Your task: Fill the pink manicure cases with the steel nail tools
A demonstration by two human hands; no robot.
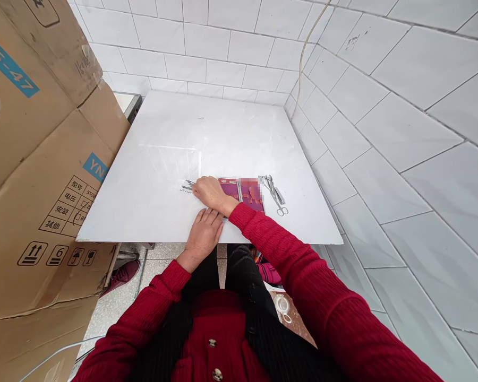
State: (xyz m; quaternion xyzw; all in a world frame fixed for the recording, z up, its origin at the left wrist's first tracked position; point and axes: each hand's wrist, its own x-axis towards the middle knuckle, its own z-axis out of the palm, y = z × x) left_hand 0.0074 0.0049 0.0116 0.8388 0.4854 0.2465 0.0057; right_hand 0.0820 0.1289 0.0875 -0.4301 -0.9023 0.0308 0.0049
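My right hand (210, 192) reaches across to the left, its fingers curled down beside several small metal tools (188, 186) lying on the white tabletop (163, 116). Its fingertips are hidden, so what they grip cannot be made out. Under my right wrist lies an opened flat red and purple case (230, 190), partly covered and blurred in places. My left hand (204, 233) rests at the near edge of the table with fingers stretched out, close to the case's lower left corner. To the right of the case are small scissors (282, 211) with other slim metal tools (271, 187).
A large cardboard box (63, 159) stands along the left side of the table. White tiled walls (207, 48) close off the back and right. A cable (302, 53) hangs in the far right corner. Below the table, a dark red shoe (123, 276) shows on the floor.
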